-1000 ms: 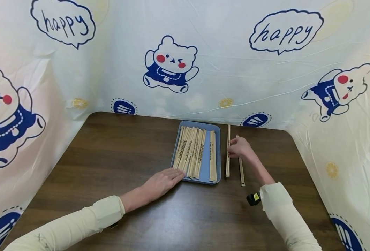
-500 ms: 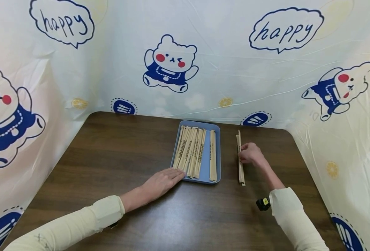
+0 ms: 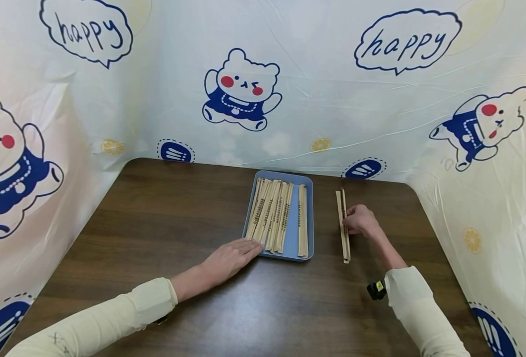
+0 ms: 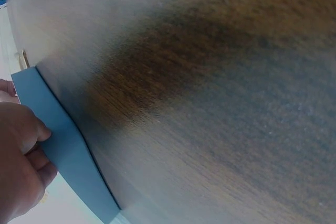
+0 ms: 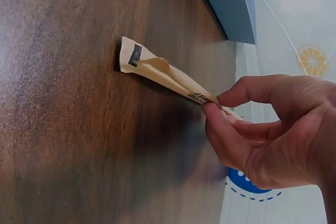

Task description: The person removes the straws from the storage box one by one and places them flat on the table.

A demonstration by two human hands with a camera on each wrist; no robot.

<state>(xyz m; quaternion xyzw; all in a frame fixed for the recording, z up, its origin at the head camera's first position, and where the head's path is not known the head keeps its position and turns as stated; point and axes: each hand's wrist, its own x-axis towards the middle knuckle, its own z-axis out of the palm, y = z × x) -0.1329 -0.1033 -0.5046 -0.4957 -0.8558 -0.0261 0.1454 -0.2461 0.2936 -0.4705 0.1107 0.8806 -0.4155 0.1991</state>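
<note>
My right hand [image 3: 362, 220] pinches a slim, tan paper-wrapped stick [image 3: 344, 202] between thumb and fingers, right of the tray. A second wrapped stick [image 3: 340, 213] lies directly beside it on the table, partly overlapped. In the right wrist view, the fingertips grip the printed paper wrapper [image 5: 163, 74] near its middle, with its flat end towards the camera. My left hand [image 3: 231, 259] holds the near left corner of a blue tray [image 3: 293, 218]. The left wrist view has its fingers [image 4: 44, 174] curled against the tray's outer wall [image 4: 71, 140].
Several wrapped sticks [image 3: 269, 215] lie side by side in the tray's left part. A narrow bundle [image 3: 303, 220] lies along its right wall, with bare tray between. Under everything is a brown wooden table [image 3: 178, 213], enclosed by a printed curtain [image 3: 316, 109].
My right hand has moved right with its wrapped stick, across to the one lying on the table, and the two now sit together. My left hand and the tray have stayed put.
</note>
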